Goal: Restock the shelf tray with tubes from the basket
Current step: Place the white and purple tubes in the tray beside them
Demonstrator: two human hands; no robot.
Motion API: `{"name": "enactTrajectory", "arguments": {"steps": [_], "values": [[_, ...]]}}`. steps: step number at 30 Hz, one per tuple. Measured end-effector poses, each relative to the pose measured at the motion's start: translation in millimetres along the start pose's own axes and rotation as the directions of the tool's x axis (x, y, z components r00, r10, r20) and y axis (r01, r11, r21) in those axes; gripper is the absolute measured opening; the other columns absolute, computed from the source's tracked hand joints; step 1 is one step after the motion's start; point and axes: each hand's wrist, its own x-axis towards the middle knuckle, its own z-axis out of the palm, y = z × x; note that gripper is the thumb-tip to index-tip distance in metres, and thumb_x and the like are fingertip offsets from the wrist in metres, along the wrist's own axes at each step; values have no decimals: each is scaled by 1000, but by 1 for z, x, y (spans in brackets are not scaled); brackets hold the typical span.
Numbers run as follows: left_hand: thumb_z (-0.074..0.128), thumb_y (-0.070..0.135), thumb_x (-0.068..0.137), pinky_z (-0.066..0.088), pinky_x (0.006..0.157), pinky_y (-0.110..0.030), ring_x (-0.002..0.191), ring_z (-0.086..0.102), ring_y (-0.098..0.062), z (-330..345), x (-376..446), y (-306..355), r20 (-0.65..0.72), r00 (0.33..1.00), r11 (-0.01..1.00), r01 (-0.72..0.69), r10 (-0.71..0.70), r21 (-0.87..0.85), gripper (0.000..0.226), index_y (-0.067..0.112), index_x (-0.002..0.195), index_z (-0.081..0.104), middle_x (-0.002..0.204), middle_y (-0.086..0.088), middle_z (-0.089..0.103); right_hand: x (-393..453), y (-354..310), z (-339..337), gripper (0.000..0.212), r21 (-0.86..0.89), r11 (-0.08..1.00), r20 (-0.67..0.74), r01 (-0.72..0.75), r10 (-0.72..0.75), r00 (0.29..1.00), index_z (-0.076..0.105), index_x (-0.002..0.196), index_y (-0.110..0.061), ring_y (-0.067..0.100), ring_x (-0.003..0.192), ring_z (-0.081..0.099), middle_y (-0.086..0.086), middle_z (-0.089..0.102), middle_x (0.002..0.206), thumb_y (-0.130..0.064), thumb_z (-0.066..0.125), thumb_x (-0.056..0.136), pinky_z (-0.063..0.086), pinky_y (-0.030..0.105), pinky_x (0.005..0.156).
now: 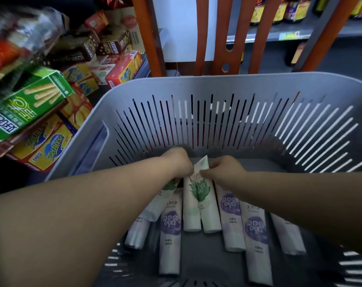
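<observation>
1. Left of the grey slatted plastic basket (227, 88), stacked cardboard snack boxes (41, 104) crowd a shelf; no shelf tray can be made out from here.
2. Your left hand (177, 162) reaches into the basket at its far wall, fingers curled down onto the crimped end of a white green-leaf tube (162, 200) lying beneath your forearm; how firmly it holds cannot be told, since the fingertips are hidden.
3. At the basket's centre, two more white green-leaf tubes (198, 204) lie side by side, long axes running from the far wall back toward you, caps nearest you.
4. Your right hand (225, 169) pinches the flat crimped tail of the right one of that pair, thumb and curled fingers closed on it, the tail tipped up off the basket floor.
5. Right of the pair, white purple-label tubes (256, 230) lie on the basket floor in roughly the same direction, untouched.
6. Both hands sit at the tubes' far ends, so the likely lift draws each tube up and away tail first; the right hand looks nearer to a clean pull.
</observation>
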Motion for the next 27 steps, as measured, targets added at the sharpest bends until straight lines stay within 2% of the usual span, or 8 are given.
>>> {"name": "enactTrajectory", "arguments": {"steps": [3,7,10,15,18,21,23,27], "values": [[56,22,90,38,59,-24,81,50,-18,5,0,2,22,999,999,-30,31,-21,14,8,88,53,71,-1,44,3,0,-2,27,-63,998,-20,-10,9,1000,67,103,3,30,88,65,20,69,100,-12,63,81,51,33,72],[61,17,85,37,47,-23,58,47,-16,2,-3,4,42,999,994,22,-18,-105,25,9,67,47,66,-5,47,3,-3,-2,23,-85,996,-30,-34,31,999,64,95,5,24,73,55,15,61,85,-13,61,80,41,26,60],[63,9,83,50,57,-30,60,59,-23,-5,-12,7,104,994,953,63,-33,-297,11,1,87,58,80,-15,63,0,-11,-7,12,-48,996,-40,-79,78,996,58,80,-3,29,82,59,15,59,87,-14,58,83,43,29,64],[57,5,87,49,52,-32,57,58,-26,-25,-36,10,0,1000,907,11,-12,-421,26,-5,110,54,81,-19,58,-16,-29,-24,17,5,997,-58,-74,74,996,60,98,3,28,85,59,19,63,98,-8,60,85,46,29,65],[56,4,89,49,51,-30,72,63,-28,-44,-57,10,-77,996,922,-78,52,-380,18,2,106,54,98,-19,62,-31,-46,-37,27,8,1000,-89,20,-19,996,60,108,5,28,93,60,18,64,104,-10,63,85,51,33,79],[57,5,89,47,48,-23,79,65,-26,-68,-82,6,-199,974,891,-184,109,-414,7,9,93,54,98,-15,63,-56,-74,-55,30,-6,983,-148,182,-181,972,60,115,2,28,103,62,16,65,113,-12,59,89,50,34,87],[56,8,90,46,49,-20,70,63,-17,-87,-105,2,-317,939,848,-276,136,-452,10,15,84,53,92,-11,65,-76,-95,-68,28,60,947,-187,315,-299,936,63,115,0,22,100,61,13,66,115,-10,58,89,48,28,85],[60,8,89,46,49,-19,52,57,-2,-127,-165,-7,-526,841,736,-436,128,-518,5,13,91,60,76,0,64,-127,-141,-90,23,121,847,-169,517,-496,852,65,112,-6,12,79,61,5,67,99,-13,57,91,48,22,65]]}}
